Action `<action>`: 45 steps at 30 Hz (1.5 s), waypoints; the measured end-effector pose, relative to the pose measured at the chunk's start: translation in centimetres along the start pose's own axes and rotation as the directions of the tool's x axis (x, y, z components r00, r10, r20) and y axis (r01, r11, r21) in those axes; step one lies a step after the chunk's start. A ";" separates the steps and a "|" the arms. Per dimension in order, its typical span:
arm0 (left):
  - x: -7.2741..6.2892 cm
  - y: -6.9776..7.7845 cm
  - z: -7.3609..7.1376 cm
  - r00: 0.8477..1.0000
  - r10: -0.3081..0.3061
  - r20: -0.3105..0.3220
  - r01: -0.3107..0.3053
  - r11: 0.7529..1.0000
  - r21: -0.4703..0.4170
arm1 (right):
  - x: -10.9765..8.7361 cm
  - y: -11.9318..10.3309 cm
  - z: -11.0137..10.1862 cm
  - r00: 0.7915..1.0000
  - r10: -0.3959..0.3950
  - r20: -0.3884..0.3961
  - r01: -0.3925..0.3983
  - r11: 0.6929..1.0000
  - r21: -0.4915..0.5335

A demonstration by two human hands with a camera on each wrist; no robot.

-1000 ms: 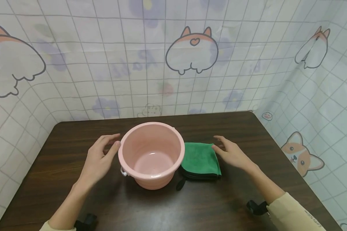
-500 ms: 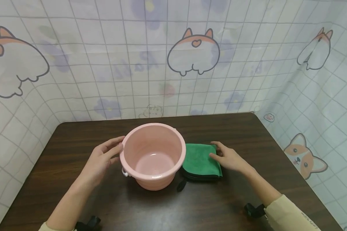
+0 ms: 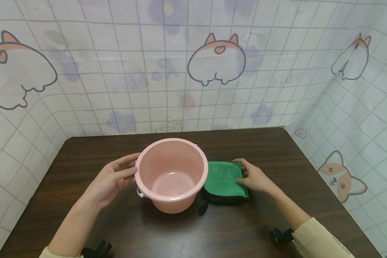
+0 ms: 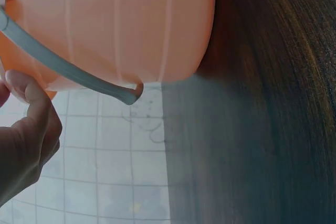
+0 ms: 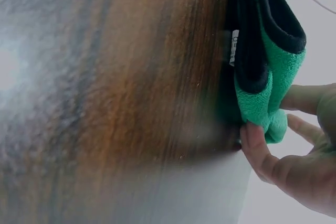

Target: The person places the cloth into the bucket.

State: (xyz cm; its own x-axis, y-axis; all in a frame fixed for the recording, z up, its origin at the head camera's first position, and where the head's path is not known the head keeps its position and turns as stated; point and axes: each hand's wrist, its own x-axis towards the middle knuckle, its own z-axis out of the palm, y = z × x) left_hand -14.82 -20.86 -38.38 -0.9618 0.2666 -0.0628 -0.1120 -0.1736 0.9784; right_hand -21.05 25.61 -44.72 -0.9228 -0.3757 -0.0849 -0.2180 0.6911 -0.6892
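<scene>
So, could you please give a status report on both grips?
Left grip at rim of pink bucket. Right grip pinching edge of folded green cloth. Bucket close on cloth's left; no object atop cloth.

You are at a wood-grain table [image 3: 187,236] tucked into a nook, its left, far and right sides closed in by creased white sheeting [image 3: 167,96] printed with a tile-like grid. The decoration around you is homely: a cartoon corgi rump [image 3: 216,61] on the far side, a corgi face [image 3: 337,177] and a paw print [image 3: 300,133] to the right, pale purple flowers [image 3: 121,122] low down. The pink bucket [image 3: 172,179] and folded green cloth [image 3: 224,179] before you are household cleaning goods. You cannot tell whether this is a real home or a dressed corner.
</scene>
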 end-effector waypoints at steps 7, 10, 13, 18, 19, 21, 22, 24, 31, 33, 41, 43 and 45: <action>-0.1 -0.1 -0.1 1.000 0.001 0.025 -0.001 1.000 -0.017 | 0.0 -0.3 0.1 1.000 0.015 -0.010 -0.014 0.999 0.051; -0.1 -0.1 -0.2 1.000 0.003 0.027 -0.002 1.000 -0.019 | 0.1 -0.3 0.1 0.999 0.046 -0.019 -0.043 0.993 0.108; -0.2 -0.2 -0.2 1.000 0.002 0.024 -0.001 1.000 -0.028 | 0.2 -0.2 -0.1 0.998 0.069 -0.009 -0.066 0.982 0.175; -0.3 -0.2 -0.2 1.000 0.000 0.020 0.001 0.999 -0.050 | 0.5 0.1 -0.2 0.997 0.073 -0.004 -0.070 0.962 0.264; -0.3 -0.1 -0.2 1.000 -0.001 0.018 0.002 0.999 -0.053 | 0.5 0.2 -0.2 0.997 0.076 -0.004 -0.072 0.959 0.276; -0.3 -0.1 -0.2 1.000 -0.002 0.013 0.003 0.998 -0.056 | 0.6 0.4 -0.3 0.996 0.085 0.008 -0.083 0.950 0.302; -0.3 -0.1 -0.1 1.000 -0.002 0.012 0.002 0.999 -0.054 | 0.6 0.5 -0.4 0.996 0.091 0.018 -0.091 0.941 0.327; -0.3 0.0 -0.1 1.000 -0.003 0.008 0.003 0.999 -0.052 | 0.8 0.6 -0.6 0.993 0.109 0.040 -0.116 0.917 0.383; -0.2 0.0 -0.1 1.000 -0.002 0.014 0.003 0.998 -0.061 | 1.1 0.5 -0.9 0.992 0.101 0.077 -0.125 0.894 0.431; -0.2 -0.1 -0.3 1.000 -0.006 0.020 0.007 0.998 -0.068 | 1.2 0.4 -0.8 0.992 0.102 0.071 -0.122 0.902 0.415; 0.1 -0.5 -0.7 0.998 0.006 0.055 0.000 0.995 -0.103 | 1.4 -0.6 -0.9 0.996 0.077 0.037 -0.086 0.912 0.401; 0.1 -0.5 -0.7 0.998 0.007 0.055 -0.001 0.994 -0.108 | 1.4 -1.0 -1.1 0.997 0.063 0.036 -0.072 0.899 0.432; 0.1 -0.5 -0.7 0.999 0.003 0.052 0.003 0.994 -0.110 | 1.4 -1.5 -1.4 0.998 0.045 0.042 -0.059 0.881 0.469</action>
State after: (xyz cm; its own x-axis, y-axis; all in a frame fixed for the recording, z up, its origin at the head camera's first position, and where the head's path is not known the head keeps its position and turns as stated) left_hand -15.05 -21.37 -39.05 -0.9479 0.3148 -0.0497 -0.1414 -0.2759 0.9507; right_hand -22.42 24.93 -42.86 -0.9175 -0.3699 -0.1458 0.0115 0.3419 -0.9397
